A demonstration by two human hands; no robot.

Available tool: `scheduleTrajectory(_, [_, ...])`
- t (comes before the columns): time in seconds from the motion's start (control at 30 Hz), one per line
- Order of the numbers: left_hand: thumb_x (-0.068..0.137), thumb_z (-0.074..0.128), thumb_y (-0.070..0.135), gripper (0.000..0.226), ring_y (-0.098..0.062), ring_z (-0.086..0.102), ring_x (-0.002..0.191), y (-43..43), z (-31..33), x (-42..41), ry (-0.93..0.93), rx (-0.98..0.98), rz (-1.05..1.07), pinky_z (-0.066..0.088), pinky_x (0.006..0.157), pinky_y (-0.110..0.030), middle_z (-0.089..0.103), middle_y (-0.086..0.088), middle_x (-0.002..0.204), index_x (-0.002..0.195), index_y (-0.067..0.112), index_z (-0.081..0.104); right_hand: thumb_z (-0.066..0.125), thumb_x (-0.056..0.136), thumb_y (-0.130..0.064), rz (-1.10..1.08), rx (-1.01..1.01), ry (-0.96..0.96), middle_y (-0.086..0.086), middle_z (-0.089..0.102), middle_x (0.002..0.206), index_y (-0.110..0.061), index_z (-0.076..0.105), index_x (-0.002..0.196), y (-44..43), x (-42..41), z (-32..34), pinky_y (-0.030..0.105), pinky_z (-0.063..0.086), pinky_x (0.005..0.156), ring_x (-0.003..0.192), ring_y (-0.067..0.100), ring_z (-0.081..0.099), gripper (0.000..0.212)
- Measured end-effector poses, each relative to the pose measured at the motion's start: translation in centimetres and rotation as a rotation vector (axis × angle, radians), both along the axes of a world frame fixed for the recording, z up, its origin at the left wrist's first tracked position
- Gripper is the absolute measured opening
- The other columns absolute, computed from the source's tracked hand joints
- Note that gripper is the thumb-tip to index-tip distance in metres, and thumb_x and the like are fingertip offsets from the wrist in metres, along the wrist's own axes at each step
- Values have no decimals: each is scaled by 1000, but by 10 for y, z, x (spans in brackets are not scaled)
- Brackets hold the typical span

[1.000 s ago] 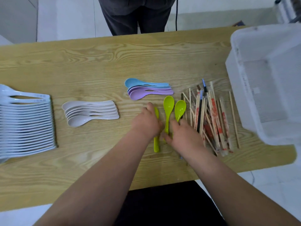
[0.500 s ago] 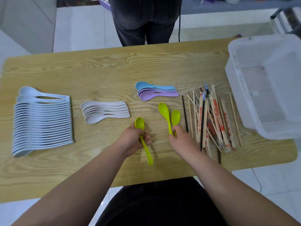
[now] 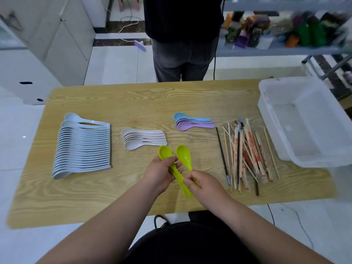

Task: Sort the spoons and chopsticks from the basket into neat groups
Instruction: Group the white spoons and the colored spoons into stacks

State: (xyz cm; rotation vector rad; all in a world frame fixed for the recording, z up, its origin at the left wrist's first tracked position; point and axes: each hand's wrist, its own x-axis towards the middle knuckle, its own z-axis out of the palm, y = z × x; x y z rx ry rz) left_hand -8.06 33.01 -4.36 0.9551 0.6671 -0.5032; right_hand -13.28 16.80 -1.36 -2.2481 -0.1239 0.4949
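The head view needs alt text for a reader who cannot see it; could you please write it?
The left hand and right hand hold green spoons together over a wooden table. Neat groups of white spoons, beige spoons and blue-purple spoons lie left and behind; loose chopsticks and a basket sit to the right.

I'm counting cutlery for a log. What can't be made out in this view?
All head view:
- How many green spoons the left hand grips: fingers cover the handles.
- Handle end of the single green spoon: under the right hand.
- Right side of the white basket: cut off by the frame edge.
- Wrapper print on the chopsticks: too small.
- Shelf items: blurred.
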Motion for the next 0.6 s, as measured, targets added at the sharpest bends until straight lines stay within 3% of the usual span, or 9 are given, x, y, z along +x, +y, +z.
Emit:
scheduleTrajectory(0.13, [95,51,-9,23,-16,53,50,0,12,-10,5,34,75,52,51,-29,61,-10,80,105,11,54,60,99,-30,-83,15,-87,-6,65,85,-29,53,130,-4,-11,7,32,43,71,83,18,60,32])
scheduleTrajectory(0.2, [95,50,-9,23,-15,48,48,-2,16,-15,-8,31,85,48,49,-28,58,-10,80,105,10,54,61,98,-37,-132,-1,-98,-2,66,86,-37,43,138,-10,-12,8,31,47,73,83,10,60,44])
scheduleTrajectory(0.23, [96,50,-6,20,-14,47,49,-5,18,-19,-13,24,74,48,49,-28,57,-10,80,105,10,55,61,97,-39,-145,21,-103,-9,62,81,-41,44,134,-12,-12,8,23,45,69,78,-2,56,42])
scheduleTrajectory(0.3, [102,53,10,4,-15,47,52,-11,21,-25,-19,-11,57,48,52,-30,53,-9,81,106,10,55,65,95,-39,-170,72,-116,-16,53,68,-47,51,118,-11,-11,8,9,38,60,69,-11,53,28])
scheduleTrajectory(0.4, [104,47,41,39,-28,52,72,-30,24,-28,-3,-87,67,52,72,-42,52,-16,90,113,4,58,69,92,-38,-181,102,-133,-10,51,69,-46,63,105,-16,-6,9,10,36,59,68,-3,52,16])
scheduleTrajectory(0.47, [105,43,47,57,-36,52,98,-45,27,-29,6,-137,102,47,100,-57,51,-17,111,128,-4,54,69,92,-37,-123,56,-171,-14,50,73,-35,71,113,-27,-4,10,7,34,64,73,-5,51,20])
scheduleTrajectory(0.5, [105,43,47,60,-39,55,106,-52,27,-29,5,-148,127,44,105,-59,53,-18,114,131,-6,53,68,93,-35,-102,27,-184,-18,49,75,-32,71,117,-35,-2,10,5,34,67,76,-8,50,25])
scheduleTrajectory(0.53, [105,44,47,58,-39,60,109,-59,27,-30,-5,-143,149,47,104,-58,56,-20,112,129,-5,54,67,94,-36,-88,1,-187,-20,47,77,-32,70,121,-43,-2,11,5,33,69,77,-10,48,27])
scheduleTrajectory(0.6, [103,49,44,48,-32,65,96,-75,33,-33,-28,-102,157,55,88,-47,63,-17,101,121,0,58,63,96,-41,-53,-39,-183,-20,47,84,-34,68,125,-59,-4,10,9,32,69,80,-6,46,30])
